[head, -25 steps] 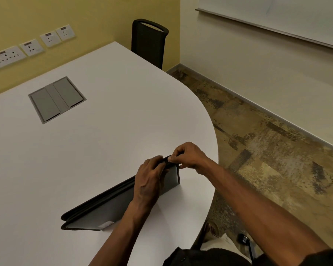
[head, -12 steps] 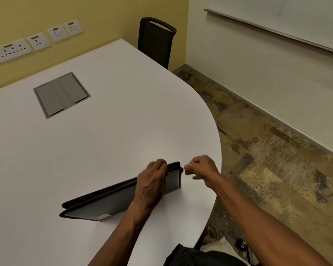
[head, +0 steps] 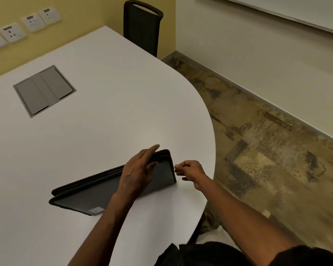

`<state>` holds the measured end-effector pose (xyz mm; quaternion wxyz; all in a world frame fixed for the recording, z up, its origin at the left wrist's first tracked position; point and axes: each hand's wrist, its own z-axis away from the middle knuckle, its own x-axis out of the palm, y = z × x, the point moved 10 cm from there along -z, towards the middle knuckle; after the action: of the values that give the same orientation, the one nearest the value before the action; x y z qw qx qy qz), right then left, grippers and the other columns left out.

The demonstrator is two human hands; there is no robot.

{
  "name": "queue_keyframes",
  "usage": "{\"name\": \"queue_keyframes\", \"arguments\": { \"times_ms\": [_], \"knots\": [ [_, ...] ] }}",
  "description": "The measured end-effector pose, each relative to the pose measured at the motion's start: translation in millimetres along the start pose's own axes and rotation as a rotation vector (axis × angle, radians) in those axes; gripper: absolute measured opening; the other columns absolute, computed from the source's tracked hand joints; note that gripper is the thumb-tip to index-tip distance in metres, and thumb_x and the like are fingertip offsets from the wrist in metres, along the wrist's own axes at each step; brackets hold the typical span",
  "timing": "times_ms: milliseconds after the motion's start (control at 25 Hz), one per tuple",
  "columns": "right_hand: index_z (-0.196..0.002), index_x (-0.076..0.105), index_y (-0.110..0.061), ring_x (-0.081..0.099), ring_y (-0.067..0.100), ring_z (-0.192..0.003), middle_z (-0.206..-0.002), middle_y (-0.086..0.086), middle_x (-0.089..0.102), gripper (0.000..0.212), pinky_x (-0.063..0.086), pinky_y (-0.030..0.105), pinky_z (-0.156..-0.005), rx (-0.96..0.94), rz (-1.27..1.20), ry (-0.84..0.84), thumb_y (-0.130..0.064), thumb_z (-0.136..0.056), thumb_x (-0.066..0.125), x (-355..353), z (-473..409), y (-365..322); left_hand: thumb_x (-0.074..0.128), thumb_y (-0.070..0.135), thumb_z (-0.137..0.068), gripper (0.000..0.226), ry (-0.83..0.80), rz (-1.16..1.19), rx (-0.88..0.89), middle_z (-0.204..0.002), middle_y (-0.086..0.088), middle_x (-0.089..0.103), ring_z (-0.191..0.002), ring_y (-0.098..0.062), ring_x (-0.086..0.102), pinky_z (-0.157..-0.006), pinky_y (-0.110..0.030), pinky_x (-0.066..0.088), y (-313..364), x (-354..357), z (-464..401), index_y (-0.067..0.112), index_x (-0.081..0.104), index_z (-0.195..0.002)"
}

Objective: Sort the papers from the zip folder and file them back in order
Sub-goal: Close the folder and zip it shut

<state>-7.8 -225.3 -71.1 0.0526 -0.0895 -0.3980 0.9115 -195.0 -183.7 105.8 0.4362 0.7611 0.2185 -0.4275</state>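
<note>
— While the zip folder (head: pixel 112 191) is lying closed in the lower middle of the frame, on the white table (head: pixel 108 116) near its curved right edge, what is the left hand doing?

— The left hand (head: pixel 137 169) is resting flat on the folder's upper right part, fingers straight and slightly spread, with the fingertips reaching past the folder's far edge.

— And the right hand?

— The right hand (head: pixel 188 170) is hovering just beside the folder's right end, its thumb and forefinger pinching a small metal piece at that edge, which looks like the zip pull (head: pixel 175 167); it is too small to be sure. The other fingers are curling into the palm.

— Is anything showing on the folder?

— A pale label (head: pixel 96 210) is sitting at its near corner, toward the lower left.

— What else is appearing around it?

— A grey hatch (head: pixel 43 91) with two flaps is lying set into the table at the upper left. White wall sockets (head: pixel 25 26) are lining the yellow wall above it. A black chair (head: pixel 142 25) is standing at the top centre beyond the table, and patterned brown carpet (head: pixel 267 150) is filling the right side.
</note>
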Motion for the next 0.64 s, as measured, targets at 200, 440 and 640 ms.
{"name": "queue_keyframes", "arguments": {
  "times_ms": [200, 440, 640],
  "knots": [
    [-0.089, 0.075, -0.01, 0.074, 0.015, -0.077, -0.09, 0.003, 0.076, 0.016, 0.053, 0.024, -0.057, 0.059, 0.141, 0.039, -0.026, -0.086, 0.08, 5, -14, 29, 0.074, 0.022, -0.088, 0.038, 0.021, -0.075, -0.07, -0.114, 0.003, 0.07, -0.098, -0.019, 0.067, -0.08, -0.03, 0.053, -26, -9, 7, 0.018, 0.066, -0.125],
    [-0.088, 0.076, -0.014, 0.072, 0.023, -0.087, -0.088, 0.004, 0.075, 0.021, 0.06, 0.033, -0.076, 0.107, 0.451, 0.091, -0.035, -0.085, 0.078, 15, -20, 77, 0.077, 0.005, -0.083, 0.03, 0.054, -0.021, -0.087, -0.1, 0.0, 0.071, -0.087, -0.017, 0.066, -0.079, -0.013, 0.041, -27, -14, 11, 0.011, 0.072, -0.112],
    [-0.101, 0.075, -0.018, 0.069, 0.022, -0.092, -0.102, 0.003, 0.073, 0.02, 0.049, 0.025, -0.067, 0.116, 0.635, 0.121, -0.033, -0.087, 0.074, 17, -12, 77, 0.074, 0.004, -0.085, 0.03, 0.042, 0.013, -0.099, -0.1, 0.001, 0.071, -0.087, -0.017, 0.067, -0.078, -0.023, 0.05, -26, -11, 9, 0.012, 0.073, -0.113]
  ]
}}
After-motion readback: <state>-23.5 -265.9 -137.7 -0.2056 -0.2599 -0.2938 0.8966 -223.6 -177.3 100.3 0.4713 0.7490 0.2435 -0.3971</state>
